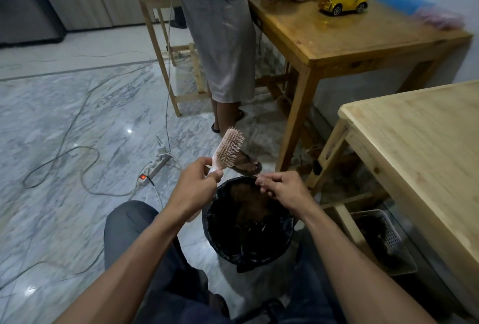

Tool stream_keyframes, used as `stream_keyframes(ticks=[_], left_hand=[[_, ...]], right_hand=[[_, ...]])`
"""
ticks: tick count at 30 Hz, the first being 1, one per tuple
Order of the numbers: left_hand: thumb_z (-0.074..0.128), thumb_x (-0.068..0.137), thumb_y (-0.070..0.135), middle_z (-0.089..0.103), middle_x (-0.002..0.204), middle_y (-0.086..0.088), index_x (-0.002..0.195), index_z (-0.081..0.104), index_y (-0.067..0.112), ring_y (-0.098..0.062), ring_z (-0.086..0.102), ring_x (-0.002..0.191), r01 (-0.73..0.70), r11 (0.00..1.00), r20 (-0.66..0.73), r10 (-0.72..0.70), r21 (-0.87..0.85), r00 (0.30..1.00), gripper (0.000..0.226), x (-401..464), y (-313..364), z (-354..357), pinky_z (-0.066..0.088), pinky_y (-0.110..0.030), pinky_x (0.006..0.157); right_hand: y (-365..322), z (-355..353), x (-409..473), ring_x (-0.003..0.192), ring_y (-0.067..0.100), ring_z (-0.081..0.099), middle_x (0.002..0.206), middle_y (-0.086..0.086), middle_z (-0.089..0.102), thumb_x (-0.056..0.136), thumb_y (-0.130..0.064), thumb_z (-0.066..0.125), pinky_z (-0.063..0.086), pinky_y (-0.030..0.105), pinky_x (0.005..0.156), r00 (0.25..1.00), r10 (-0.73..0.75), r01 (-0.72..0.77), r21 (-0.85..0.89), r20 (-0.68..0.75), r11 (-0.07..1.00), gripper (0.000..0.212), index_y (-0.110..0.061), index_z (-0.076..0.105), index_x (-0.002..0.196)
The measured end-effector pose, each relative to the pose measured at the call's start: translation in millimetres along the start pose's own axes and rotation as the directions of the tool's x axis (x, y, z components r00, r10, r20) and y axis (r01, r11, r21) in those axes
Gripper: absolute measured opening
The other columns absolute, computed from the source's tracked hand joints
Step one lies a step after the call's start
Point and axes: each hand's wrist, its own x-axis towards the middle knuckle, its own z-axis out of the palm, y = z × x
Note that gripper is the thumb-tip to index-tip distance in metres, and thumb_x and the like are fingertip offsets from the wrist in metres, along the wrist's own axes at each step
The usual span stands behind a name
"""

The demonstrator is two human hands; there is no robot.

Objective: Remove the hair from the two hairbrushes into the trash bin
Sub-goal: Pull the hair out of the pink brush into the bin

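Note:
My left hand (201, 185) grips the handle of a pink paddle hairbrush (229, 149), whose bristled head points up and away, just left of the bin. My right hand (281, 188) hovers over the far rim of the trash bin (207, 217), fingers pinched together on what looks like a thin dark strand of hair. The bin is round, lined with a black bag, and holds brown clumps of hair inside. It stands on the floor between my knees. Only this one hairbrush is in view.
A person stands right behind the bin, a sandalled foot (246, 165) close to the brush. A power strip (153, 168) and cables lie on the marble floor at left. Wooden tables (350, 41) stand at right; a grey plastic basket (386, 240) sits under the near one.

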Motion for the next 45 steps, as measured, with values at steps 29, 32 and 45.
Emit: stream_keyframes(ticks=[29,32,45], left_hand=[[0.059,0.091,0.004,0.064,0.075,-0.012,0.117,0.069,0.019,-0.022,0.053,0.055,0.116,0.965,0.107,-0.093,-0.237,0.99,0.032,-7.6,-13.1,8.8,0.046,-0.036,0.054],[0.06,0.09,0.011,0.071,0.081,-0.011,0.119,0.067,0.026,-0.018,0.058,0.053,0.076,0.988,0.083,-0.065,-0.132,0.994,0.034,-8.6,-14.2,8.4,0.052,-0.039,0.053],[0.054,0.092,-0.008,0.052,0.076,-0.016,0.098,0.071,0.009,-0.024,0.044,0.056,0.253,0.892,0.127,-0.221,-0.374,0.967,0.025,-5.2,-3.8,12.9,0.033,-0.032,0.05]], right_hand=[[-15.0,9.2,3.2,0.101,0.004,0.065,0.115,-0.007,0.075,0.095,-0.018,0.07,0.051,0.022,0.086,0.996,0.079,-0.062,-0.32,0.041,0.945,0.028,-0.025,0.077,0.121],[-22.7,8.7,4.7,0.127,0.01,0.052,0.145,-0.001,0.058,0.086,-0.024,0.069,0.04,0.024,0.094,0.974,0.124,-0.113,-0.069,0.188,0.991,0.064,-0.024,0.055,0.149],[-17.8,22.0,2.4,0.059,0.007,0.056,0.059,-0.008,0.069,0.09,-0.029,0.078,0.046,0.025,0.066,0.99,-0.137,0.137,0.009,0.02,0.991,0.013,-0.023,0.082,0.079]])
